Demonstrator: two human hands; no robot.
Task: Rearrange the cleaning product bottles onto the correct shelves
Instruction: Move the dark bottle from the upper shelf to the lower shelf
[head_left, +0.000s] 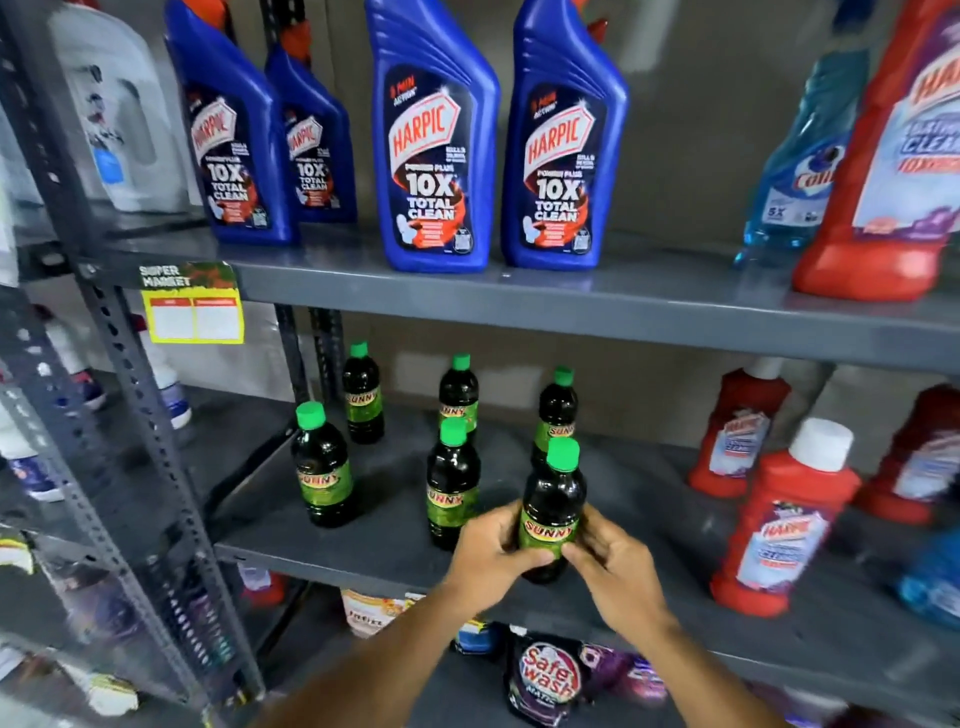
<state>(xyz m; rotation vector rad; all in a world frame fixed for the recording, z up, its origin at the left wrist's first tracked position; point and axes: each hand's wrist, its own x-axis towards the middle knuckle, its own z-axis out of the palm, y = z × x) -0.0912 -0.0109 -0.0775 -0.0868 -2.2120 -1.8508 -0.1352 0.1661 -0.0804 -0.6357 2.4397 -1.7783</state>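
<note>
A dark Sunny bottle (554, 499) with a green cap stands at the front edge of the middle shelf (363, 558). My left hand (491, 553) and my right hand (615, 564) both clasp its lower half from either side. Several more Sunny bottles (322, 467) stand upright behind and to the left on the same shelf. Blue Harpic bottles (434, 140) line the upper shelf (519, 304). Red Harpic bottles (779, 525) stand on the right of the middle shelf.
A red Harpic bottle (883, 171) and a light blue Colin bottle (800, 171) stand at the upper right. A white jug (111, 114) sits on the left rack. Safewash pouches (545, 675) lie on the bottom shelf. A yellow price tag (192, 312) hangs from the upper shelf edge.
</note>
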